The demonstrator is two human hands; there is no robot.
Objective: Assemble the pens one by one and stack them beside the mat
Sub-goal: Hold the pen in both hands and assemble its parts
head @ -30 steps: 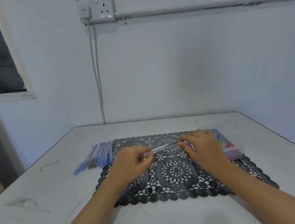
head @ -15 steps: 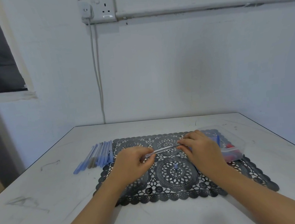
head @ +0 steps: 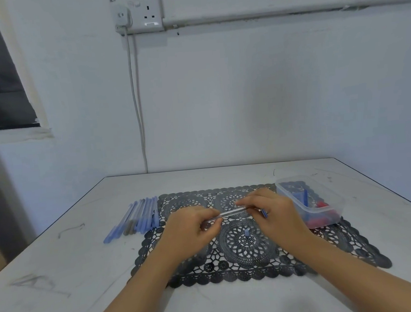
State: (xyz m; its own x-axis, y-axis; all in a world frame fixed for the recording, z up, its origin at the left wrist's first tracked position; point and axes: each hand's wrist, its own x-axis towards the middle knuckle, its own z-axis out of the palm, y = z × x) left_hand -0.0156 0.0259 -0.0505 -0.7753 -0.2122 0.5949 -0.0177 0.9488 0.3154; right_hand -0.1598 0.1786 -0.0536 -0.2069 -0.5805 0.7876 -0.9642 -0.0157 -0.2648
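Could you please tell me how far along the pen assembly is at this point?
Done: a row of finished pens lies just left of the mat. In hand: the left hand and right hand grip the two ends of a clear barrel above the mat. Remaining: a small blue piece lies loose on the mat, and the tub holds more blue and red parts.

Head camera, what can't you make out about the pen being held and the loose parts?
- Head view: both ends of the clear pen barrel are covered by the left hand and right hand.
- Head view: parts in the plastic container blur behind its cloudy wall.
- Head view: the small blue piece on the mat is too small to identify.
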